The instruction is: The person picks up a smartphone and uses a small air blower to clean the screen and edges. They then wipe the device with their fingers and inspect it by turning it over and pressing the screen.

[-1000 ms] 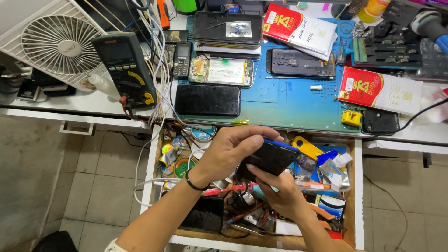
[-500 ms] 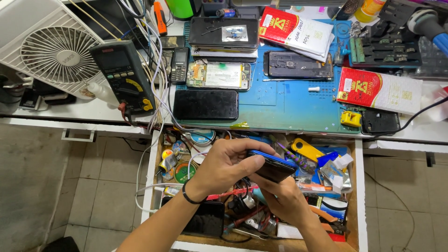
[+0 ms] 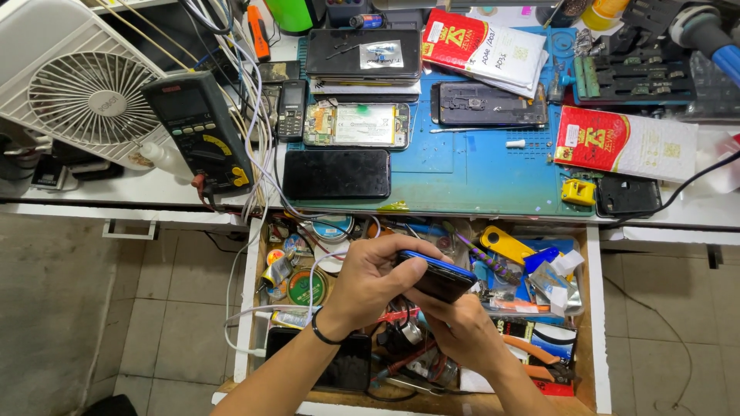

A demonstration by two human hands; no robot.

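Both hands meet over the open drawer (image 3: 593,308), just below the front edge of the tabletop (image 3: 478,173), and share one dark phone with a blue rim (image 3: 437,276). The left hand (image 3: 370,281) comes over the top, fingers curled tight along the upper edge and near end, so its grip is closed on the phone; the right hand (image 3: 462,333) cradles it from beneath, its grip narrow and also on the phone, though its fingertips are hidden under the body. The phone is tilted, one long edge raised toward the camera. To handle it well, I judge the lower hand should carry the weight while the upper fingers work along the rim with light, even pressure, keeping the phone over the drawer so any small part that drops stays among the clutter and not on the floor. On the blue mat (image 3: 462,162) I count one whole black phone lying face up (image 3: 336,174), one opened phone showing its board (image 3: 356,125), one stripped back frame (image 3: 487,105) and one small keypad phone (image 3: 291,109). There are two red-and-white packets (image 3: 623,142), one meter with a yellow dial (image 3: 202,131), one white fan (image 3: 81,92) and one yellow plastic tool (image 3: 505,246) in the drawer.
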